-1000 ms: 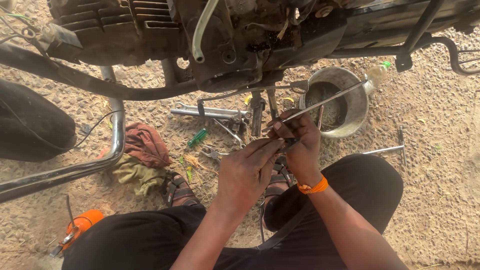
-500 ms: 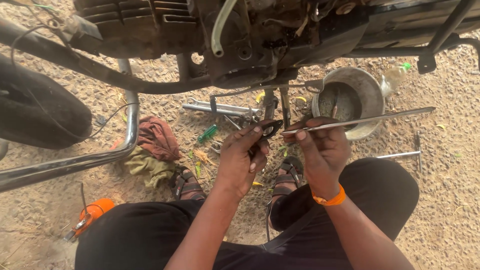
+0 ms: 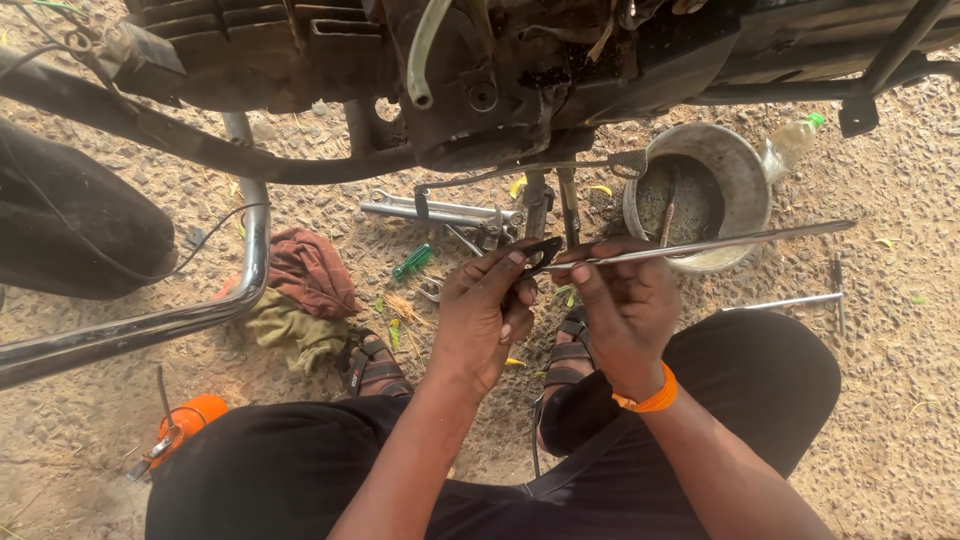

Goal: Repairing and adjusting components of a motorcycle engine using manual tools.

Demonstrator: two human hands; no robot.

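- Outdoors, bare sandy gravel ground (image 3: pixel 900 400), small stones, scattered yellow-green leaf bits
- Motorcycle engine (image 3: pixel 470 80) overhead at top of view, greasy, frame tubes running left and right
- Chrome exhaust pipe (image 3: pixel 150 325) curving down left side, black tyre (image 3: pixel 70 230) behind it
- Seated low, knees apart in black trousers (image 3: pixel 770 380), sandalled feet (image 3: pixel 370 365) on the gravel between them
- Left hand (image 3: pixel 485 315) closed around small dark clip-like metal part (image 3: pixel 545 250), fingertips pinching it, at one end of the rod
- Right hand (image 3: pixel 625 310) gripping long thin metal rod (image 3: pixel 700 245) near its left end, fingers wrapped, rod running right and slightly up, passing over the bowl's near rim
- Orange wristband (image 3: pixel 650 398) on right wrist
- Dented metal bowl (image 3: pixel 700 190) on ground just beyond right hand, dark oily residue inside, thin tool standing in it
- Plastic bottle with green cap (image 3: pixel 790 145) lying just beside the bowl, far side
- T-handle wrench (image 3: pixel 800 298) flat on gravel right of the knee
- Spanners (image 3: pixel 440 210) lying together under the engine, green-handled screwdriver (image 3: pixel 412 262) near them
- Brownish-red rag (image 3: pixel 310 270) on top of olive rag (image 3: pixel 290 330), beside exhaust pipe
- Orange oil can (image 3: pixel 190 420) on ground at lower left, near left knee
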